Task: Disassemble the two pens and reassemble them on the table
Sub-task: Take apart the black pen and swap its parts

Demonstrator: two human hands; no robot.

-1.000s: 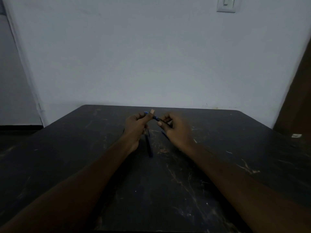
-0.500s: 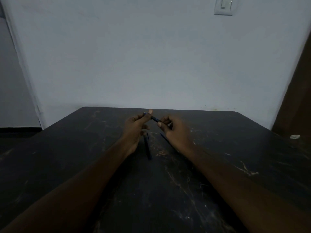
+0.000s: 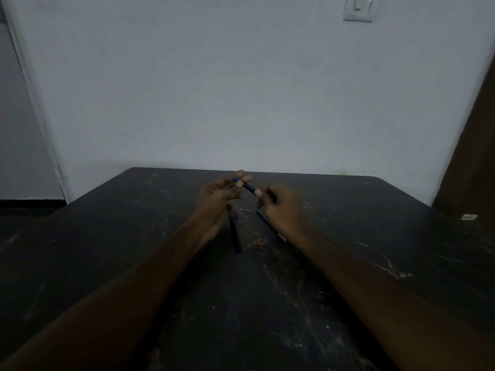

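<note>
Pen raised mid-worktop, far side: left hand pinches its blue-tipped end, right hand the other. Stout piece and thin piece lie below. Judged mid-task; more assembly likely left.

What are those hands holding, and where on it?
One pen, shared between them: the left hand pinches it near its blue tip, and the right hand pinches the other end.

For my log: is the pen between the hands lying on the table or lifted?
Lifted: the pen is pinched at its blue-tipped end by the left hand, at the other end by the right hand.
</note>
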